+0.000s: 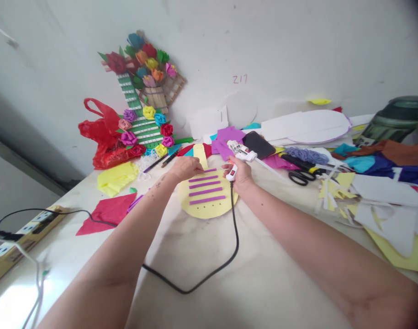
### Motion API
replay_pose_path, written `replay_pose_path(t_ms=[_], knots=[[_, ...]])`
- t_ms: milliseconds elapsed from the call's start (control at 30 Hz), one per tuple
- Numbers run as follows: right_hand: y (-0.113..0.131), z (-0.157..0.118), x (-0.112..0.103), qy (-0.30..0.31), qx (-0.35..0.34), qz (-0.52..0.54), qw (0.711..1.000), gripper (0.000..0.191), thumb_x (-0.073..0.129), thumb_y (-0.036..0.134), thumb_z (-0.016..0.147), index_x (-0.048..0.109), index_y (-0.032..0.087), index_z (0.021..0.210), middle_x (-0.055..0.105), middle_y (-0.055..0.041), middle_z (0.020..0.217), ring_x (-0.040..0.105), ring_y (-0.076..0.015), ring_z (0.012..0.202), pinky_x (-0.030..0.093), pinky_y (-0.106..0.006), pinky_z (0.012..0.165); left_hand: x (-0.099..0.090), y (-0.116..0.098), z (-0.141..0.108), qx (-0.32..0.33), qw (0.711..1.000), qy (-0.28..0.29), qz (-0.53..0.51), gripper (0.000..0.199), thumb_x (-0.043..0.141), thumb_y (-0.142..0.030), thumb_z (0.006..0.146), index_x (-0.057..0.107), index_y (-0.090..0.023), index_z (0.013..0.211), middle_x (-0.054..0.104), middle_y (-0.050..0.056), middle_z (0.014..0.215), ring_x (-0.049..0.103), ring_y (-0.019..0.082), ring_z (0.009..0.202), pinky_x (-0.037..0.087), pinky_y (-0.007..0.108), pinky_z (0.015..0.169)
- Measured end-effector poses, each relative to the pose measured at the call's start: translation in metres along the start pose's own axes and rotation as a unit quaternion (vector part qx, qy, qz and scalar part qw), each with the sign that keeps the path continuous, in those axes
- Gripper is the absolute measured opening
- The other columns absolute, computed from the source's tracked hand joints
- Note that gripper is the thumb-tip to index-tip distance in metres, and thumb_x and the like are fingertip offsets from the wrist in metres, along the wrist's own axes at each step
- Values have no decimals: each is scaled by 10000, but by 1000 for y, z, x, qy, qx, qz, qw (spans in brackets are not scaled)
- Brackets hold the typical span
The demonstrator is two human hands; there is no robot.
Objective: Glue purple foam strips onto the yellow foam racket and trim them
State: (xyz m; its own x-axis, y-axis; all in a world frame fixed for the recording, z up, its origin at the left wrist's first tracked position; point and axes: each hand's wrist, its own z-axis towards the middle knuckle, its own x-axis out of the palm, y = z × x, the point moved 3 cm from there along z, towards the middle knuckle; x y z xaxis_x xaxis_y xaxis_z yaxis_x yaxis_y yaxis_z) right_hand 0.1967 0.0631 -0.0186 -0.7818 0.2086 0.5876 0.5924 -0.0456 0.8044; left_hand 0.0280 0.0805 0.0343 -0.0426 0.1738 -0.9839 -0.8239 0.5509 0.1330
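Note:
On the table lies a yellow paper cutout [205, 211], round with a narrow neck at its far end. Several purple paper strips [207, 200] run across it in parallel rows, and a line of dark dots shows below them. My left hand [186, 168] rests at the cutout's upper left, fingers pinched at the left end of the farthest purple strip. In my right hand [242, 174], closed around its handle, is a white hot glue gun [247, 154] with a black cord, held over the cutout's right edge. The fingers partly hide the gun.
The cord [184, 291] loops across the table toward a power strip [27, 230] at left. Paper flowers [150, 64] and a red plastic bag [106, 137] stand at the wall. Scissors [299, 177], a dark phone-like slab [260, 144], yarn [306, 155] and paper scraps [387, 224] lie right.

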Motion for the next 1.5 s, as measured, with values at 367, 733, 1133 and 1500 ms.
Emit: replay_pose_path(t_ms=[367,733,1133,1500], knots=[[1,-1,-1,-5,-7,-7,1000,131,594,239,656,500,177,723,580,24,443,452,-92,301,374,-203,315,0,-4,0,-3,1000,5,24,229,515,-333,816,724,-273,888,674,8,869,570,136,750,263,245,526],[3,-3,0,0,-2,-8,1000,115,584,238,665,498,181,717,573,28,435,449,-91,301,364,-197,310,-4,-10,-2,8,999,18,36,237,501,-303,826,725,-266,894,672,26,866,559,140,728,266,250,537],[2,-2,-1,5,-3,-9,1000,124,585,246,659,494,183,715,576,27,439,445,-89,298,349,-196,304,-3,-12,0,19,999,12,50,232,498,-282,818,724,-248,854,674,22,824,561,130,720,251,249,524],[1,0,-1,5,-3,-9,1000,121,593,242,661,504,179,712,578,26,448,446,-90,304,356,-200,301,0,-12,2,15,997,24,68,252,483,-296,823,725,-242,868,669,30,850,569,139,744,270,259,545]])
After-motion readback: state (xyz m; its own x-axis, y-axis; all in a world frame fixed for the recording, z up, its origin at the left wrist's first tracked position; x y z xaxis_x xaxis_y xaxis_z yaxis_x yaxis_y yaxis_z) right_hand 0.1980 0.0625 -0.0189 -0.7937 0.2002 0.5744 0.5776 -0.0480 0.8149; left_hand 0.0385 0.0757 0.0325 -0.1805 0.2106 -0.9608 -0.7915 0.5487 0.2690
